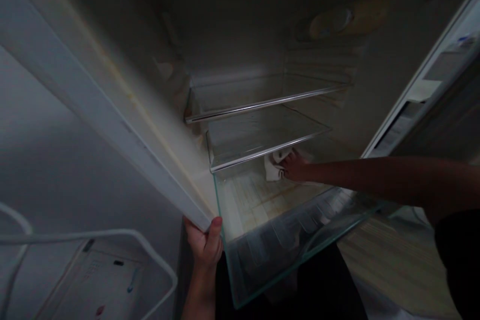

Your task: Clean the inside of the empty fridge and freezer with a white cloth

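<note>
My right hand (296, 166) reaches deep into the fridge and is closed on a crumpled white cloth (273, 169), over the lowest glass shelf (255, 215). That shelf sticks out past the front of the fridge, and its greenish edge shows. Fingers of my left hand (205, 244) are wrapped round the front edge of the fridge's left wall (165, 175), with the thumb beside the glass. Part of the cloth lies hidden under my right hand.
Two glass shelves with shiny front trims, an upper one (258, 105) and a middle one (258, 153), sit above the cloth. A yellowish lamp cover (348, 19) is on the right inner wall. The open door (416, 92) stands at right; a white cable (135, 234) hangs lower left.
</note>
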The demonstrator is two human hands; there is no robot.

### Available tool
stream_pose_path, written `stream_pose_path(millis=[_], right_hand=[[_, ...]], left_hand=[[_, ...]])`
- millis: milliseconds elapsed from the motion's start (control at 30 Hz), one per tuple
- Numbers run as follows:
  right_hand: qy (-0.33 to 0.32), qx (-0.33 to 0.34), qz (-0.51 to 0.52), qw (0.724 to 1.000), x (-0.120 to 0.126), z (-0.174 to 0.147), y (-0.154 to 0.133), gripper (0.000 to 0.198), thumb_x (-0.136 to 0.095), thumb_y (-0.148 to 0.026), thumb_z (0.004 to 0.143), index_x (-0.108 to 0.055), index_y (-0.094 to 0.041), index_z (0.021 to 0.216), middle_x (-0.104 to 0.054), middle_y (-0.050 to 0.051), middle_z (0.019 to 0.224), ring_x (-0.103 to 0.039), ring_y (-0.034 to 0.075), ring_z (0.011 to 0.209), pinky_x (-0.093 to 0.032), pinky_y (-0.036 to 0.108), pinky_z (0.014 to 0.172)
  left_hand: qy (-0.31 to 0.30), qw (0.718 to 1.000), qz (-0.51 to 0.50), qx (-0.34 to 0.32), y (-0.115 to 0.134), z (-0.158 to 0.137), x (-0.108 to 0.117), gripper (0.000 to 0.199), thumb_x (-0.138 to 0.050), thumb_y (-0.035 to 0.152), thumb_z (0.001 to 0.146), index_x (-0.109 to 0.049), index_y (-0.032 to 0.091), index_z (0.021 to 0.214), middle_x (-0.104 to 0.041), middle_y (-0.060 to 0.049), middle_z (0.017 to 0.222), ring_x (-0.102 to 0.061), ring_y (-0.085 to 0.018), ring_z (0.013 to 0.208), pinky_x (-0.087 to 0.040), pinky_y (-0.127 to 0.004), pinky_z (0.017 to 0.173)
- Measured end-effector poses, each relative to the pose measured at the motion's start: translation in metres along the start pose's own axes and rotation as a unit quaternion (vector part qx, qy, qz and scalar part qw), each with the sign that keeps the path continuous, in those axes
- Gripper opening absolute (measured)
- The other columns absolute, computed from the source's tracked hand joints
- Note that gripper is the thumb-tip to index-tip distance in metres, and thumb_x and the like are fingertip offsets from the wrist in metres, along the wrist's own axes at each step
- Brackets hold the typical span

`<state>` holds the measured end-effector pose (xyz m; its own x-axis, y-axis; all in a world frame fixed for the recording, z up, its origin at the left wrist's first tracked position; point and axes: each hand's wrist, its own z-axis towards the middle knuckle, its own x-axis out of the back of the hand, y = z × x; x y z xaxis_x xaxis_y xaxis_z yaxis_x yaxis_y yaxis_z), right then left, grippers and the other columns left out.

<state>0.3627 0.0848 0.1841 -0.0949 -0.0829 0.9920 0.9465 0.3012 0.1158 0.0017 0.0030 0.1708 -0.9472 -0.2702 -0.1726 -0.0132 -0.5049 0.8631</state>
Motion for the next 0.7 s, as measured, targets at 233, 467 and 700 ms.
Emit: stream_pose_path(millis=[233,467,700], right_hand=[[0.104,0.191,-0.004,0.976,0.021,0.045,-0.092,0.056,-0.061,-0.033,0.090,-0.055,-0.010,0.140,-0.049,0.020,0.147,-0.038,0.038,0.142,-0.023,0.060,0.120],[0.180,0.313,-0.263,0.895,0.030,0.113,-0.124,0.044,-0.042,-0.015,0.097,-0.060,-0.016,0.137,-0.055,0.011,0.144,-0.045,0.025,0.141,-0.041,0.041,0.115],[0.305,0.211,-0.850,0.373,0.022,0.087,-0.023,0.062,-0.036,0.006,0.073,-0.056,-0.014,0.128,-0.061,0.009,0.120,-0.062,0.016,0.108,-0.057,0.034,0.078]], left_hand=[[0.017,1.000,-0.013,-0.010,-0.005,0.000,-0.001,0.051,-0.079,0.050,0.074,-0.062,0.028,0.117,-0.063,0.000,0.092,-0.061,-0.013,0.086,-0.050,-0.025,0.084],[0.025,0.999,-0.032,-0.007,-0.001,0.000,-0.003,0.050,-0.082,0.048,0.072,-0.063,0.025,0.111,-0.064,-0.001,0.091,-0.062,-0.013,0.087,-0.049,-0.023,0.087],[0.027,0.999,-0.018,0.016,0.004,0.000,-0.001,0.052,-0.085,0.051,0.067,-0.062,0.024,0.106,-0.062,0.000,0.090,-0.060,-0.014,0.084,-0.050,-0.024,0.083]])
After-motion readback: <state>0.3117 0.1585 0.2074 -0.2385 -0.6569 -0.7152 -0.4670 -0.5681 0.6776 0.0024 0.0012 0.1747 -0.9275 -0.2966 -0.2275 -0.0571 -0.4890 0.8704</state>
